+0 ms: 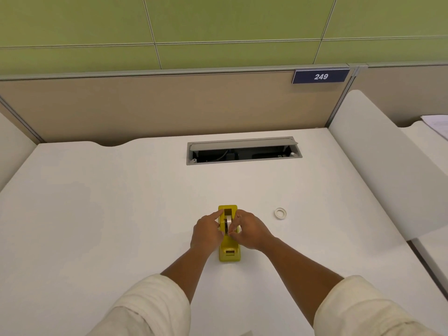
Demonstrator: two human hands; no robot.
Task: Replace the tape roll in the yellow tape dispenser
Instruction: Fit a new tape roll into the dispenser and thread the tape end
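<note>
The yellow tape dispenser (229, 253) stands on the white desk (121, 202), its long axis pointing away from me. A tape roll (228, 223) sits upright in its well. My left hand (207, 232) rests against the dispenser's left side, index finger on the top edge. My right hand (248, 230) is on the right side, thumb and fingers pinching the roll. A second, thin white tape roll (280, 213) lies flat on the desk to the right, apart from both hands.
An open cable hatch (243, 151) is set into the desk at the back. Beige partition panels enclose the desk, with a sign reading 249 (320, 76). A white divider (388, 166) stands to the right, papers (436, 126) beyond it.
</note>
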